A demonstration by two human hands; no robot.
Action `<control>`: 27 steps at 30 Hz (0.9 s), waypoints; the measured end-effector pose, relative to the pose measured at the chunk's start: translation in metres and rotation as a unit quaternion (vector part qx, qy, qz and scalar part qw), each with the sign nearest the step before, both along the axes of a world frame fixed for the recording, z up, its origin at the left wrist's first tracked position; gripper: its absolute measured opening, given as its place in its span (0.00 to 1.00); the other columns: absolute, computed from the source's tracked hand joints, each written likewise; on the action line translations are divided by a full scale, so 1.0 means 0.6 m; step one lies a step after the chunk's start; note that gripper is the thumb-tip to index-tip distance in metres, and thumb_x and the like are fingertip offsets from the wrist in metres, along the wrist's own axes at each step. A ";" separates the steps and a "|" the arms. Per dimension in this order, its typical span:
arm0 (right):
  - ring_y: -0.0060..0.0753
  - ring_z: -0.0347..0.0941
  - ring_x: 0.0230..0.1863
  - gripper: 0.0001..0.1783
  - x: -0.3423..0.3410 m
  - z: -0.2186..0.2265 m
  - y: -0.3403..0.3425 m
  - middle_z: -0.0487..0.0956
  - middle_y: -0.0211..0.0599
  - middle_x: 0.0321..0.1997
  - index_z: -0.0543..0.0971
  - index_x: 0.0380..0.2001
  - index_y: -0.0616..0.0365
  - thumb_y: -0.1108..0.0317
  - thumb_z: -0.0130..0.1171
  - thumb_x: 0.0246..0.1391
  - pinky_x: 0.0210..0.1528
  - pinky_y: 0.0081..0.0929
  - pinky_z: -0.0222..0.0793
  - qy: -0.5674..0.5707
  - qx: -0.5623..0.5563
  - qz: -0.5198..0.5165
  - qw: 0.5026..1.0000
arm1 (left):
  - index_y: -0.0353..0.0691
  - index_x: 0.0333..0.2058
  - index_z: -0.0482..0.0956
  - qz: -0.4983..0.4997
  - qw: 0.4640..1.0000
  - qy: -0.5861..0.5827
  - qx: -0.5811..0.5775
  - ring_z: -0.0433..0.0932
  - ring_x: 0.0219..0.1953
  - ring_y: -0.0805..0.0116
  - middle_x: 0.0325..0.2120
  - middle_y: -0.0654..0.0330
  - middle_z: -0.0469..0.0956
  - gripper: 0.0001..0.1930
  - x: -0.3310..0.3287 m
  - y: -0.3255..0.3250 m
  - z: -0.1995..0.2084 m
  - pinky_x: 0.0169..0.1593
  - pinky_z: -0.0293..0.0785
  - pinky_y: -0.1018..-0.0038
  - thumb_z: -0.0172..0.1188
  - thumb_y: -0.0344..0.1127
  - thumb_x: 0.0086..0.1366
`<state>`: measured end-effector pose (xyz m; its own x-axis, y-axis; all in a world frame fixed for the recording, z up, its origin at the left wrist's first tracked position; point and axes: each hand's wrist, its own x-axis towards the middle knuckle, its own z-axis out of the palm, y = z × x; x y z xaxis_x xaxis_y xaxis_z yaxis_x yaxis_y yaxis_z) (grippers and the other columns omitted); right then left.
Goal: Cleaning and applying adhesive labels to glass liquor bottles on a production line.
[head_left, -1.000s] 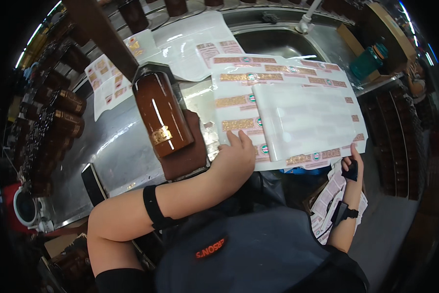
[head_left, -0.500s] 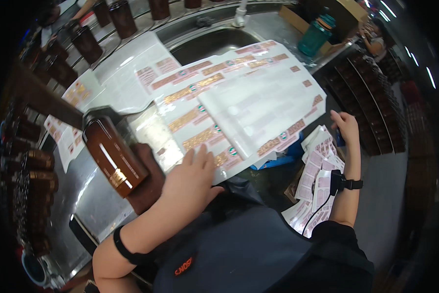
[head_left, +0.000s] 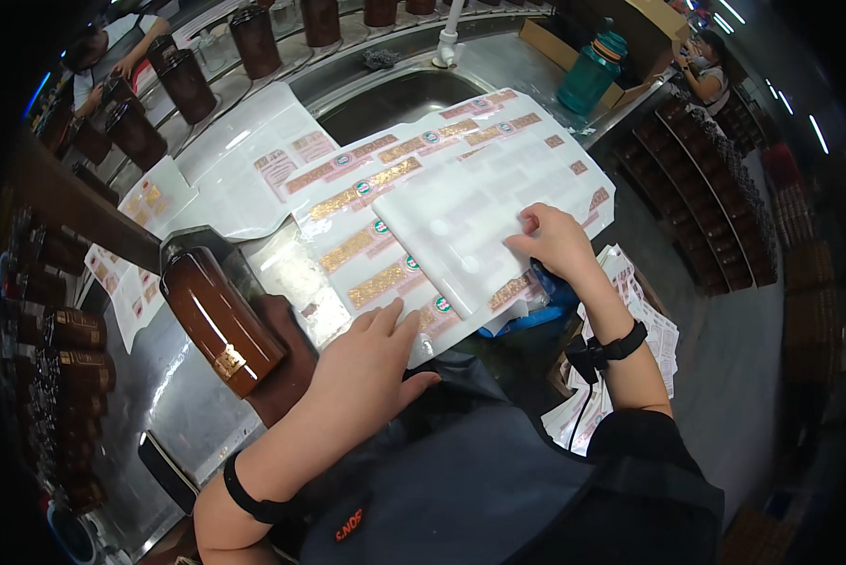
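A large sheet of stickers (head_left: pixel 333 226), with gold strips and round green emblems, lies in front of me under a translucent white film folded back over its right part. My left hand (head_left: pixel 371 344) rests spread and open at the sheet's near left corner. Above the film hovers my right hand (head_left: pixel 557 243), loosely curled, thumb and forefinger apart, with nothing visible between them. Left of the sheet, a glossy brown bottle (head_left: pixel 220 320) with a small gold label lies tilted on a dark holder (head_left: pixel 286 353).
Behind the sheet is a metal sink (head_left: pixel 395 99), with a teal water bottle (head_left: pixel 593 73) to its right. Brown bottles (head_left: pixel 253 42) stand along the far side. Used label strips (head_left: pixel 663 330) fill a box at my right. A phone (head_left: pixel 169 471) lies at left; two people work farther off.
My right hand has swung left from beyond the sheet's right edge to above the film. My left hand stays at the near corner.
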<state>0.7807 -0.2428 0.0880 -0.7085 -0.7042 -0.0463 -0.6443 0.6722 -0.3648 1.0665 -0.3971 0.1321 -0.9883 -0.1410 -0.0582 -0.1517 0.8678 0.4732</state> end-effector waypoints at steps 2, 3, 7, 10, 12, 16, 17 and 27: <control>0.37 0.78 0.34 0.26 -0.001 -0.001 -0.004 0.81 0.41 0.32 0.79 0.39 0.65 0.56 0.70 0.40 0.39 0.29 0.73 -0.015 0.001 -0.010 1.000 | 0.31 0.55 0.67 -0.029 0.999 0.035 0.026 0.70 0.55 0.47 0.55 0.42 0.68 0.34 -0.007 -0.001 -0.013 0.55 0.72 0.61 0.68 0.45 0.55; 0.36 0.78 0.33 0.26 -0.004 -0.004 -0.005 0.81 0.42 0.31 0.79 0.38 0.66 0.57 0.70 0.40 0.38 0.29 0.73 -0.032 -0.005 -0.025 0.999 | 0.31 0.55 0.67 -0.023 0.999 0.022 0.031 0.70 0.55 0.47 0.55 0.42 0.68 0.34 -0.013 -0.002 -0.019 0.55 0.72 0.61 0.68 0.45 0.55; 0.41 0.79 0.34 0.25 -0.020 -0.019 -0.005 0.81 0.43 0.32 0.79 0.38 0.63 0.56 0.68 0.39 0.39 0.32 0.73 -0.052 0.001 -0.018 0.998 | 0.30 0.60 0.61 -0.052 0.997 0.031 0.041 0.68 0.57 0.43 0.56 0.36 0.66 0.41 -0.047 -0.009 -0.041 0.57 0.68 0.60 0.68 0.47 0.54; 0.37 0.78 0.32 0.21 -0.036 -0.029 -0.004 0.81 0.41 0.29 0.80 0.33 0.63 0.58 0.67 0.39 0.37 0.29 0.73 -0.052 -0.017 -0.007 0.998 | 0.29 0.62 0.58 -0.063 0.996 -0.020 0.054 0.66 0.58 0.41 0.57 0.34 0.63 0.43 -0.064 -0.010 -0.050 0.60 0.65 0.60 0.67 0.49 0.54; 0.33 0.77 0.29 0.17 -0.044 -0.032 -0.005 0.81 0.40 0.25 0.80 0.28 0.64 0.61 0.66 0.39 0.35 0.26 0.72 -0.138 -0.032 -0.005 0.990 | 0.28 0.62 0.57 -0.069 0.994 -0.053 0.061 0.66 0.58 0.40 0.58 0.34 0.63 0.45 -0.068 -0.009 -0.054 0.61 0.64 0.60 0.67 0.49 0.54; 0.31 0.76 0.27 0.15 -0.050 -0.026 -0.006 0.80 0.38 0.24 0.80 0.25 0.63 0.62 0.66 0.38 0.33 0.25 0.71 -0.197 -0.054 0.019 0.979 | 0.26 0.61 0.57 -0.059 0.996 -0.035 0.054 0.65 0.59 0.41 0.59 0.34 0.61 0.45 -0.066 -0.007 -0.060 0.61 0.64 0.60 0.67 0.49 0.54; 0.31 0.76 0.28 0.15 -0.049 -0.024 -0.006 0.80 0.38 0.24 0.80 0.26 0.63 0.62 0.66 0.38 0.34 0.25 0.71 -0.179 -0.043 0.011 0.983 | 0.26 0.61 0.57 -0.062 0.996 -0.038 0.051 0.65 0.59 0.41 0.59 0.34 0.61 0.44 -0.065 -0.008 -0.060 0.61 0.64 0.60 0.67 0.49 0.54; 0.21 0.71 0.27 0.13 -0.047 -0.041 0.006 0.77 0.29 0.25 0.79 0.27 0.63 0.67 0.68 0.39 0.32 0.21 0.69 -0.236 -0.057 0.013 0.970 | 0.27 0.60 0.59 -0.054 0.996 -0.047 0.044 0.65 0.59 0.43 0.58 0.36 0.63 0.43 -0.061 -0.006 -0.062 0.61 0.64 0.61 0.66 0.49 0.55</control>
<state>0.7527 -0.2393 0.0637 -0.6085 -0.7417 -0.2821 -0.4038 0.5955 -0.6945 1.0297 -0.4004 0.0946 -0.9869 -0.0249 -0.1593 -0.1077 0.8373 0.5361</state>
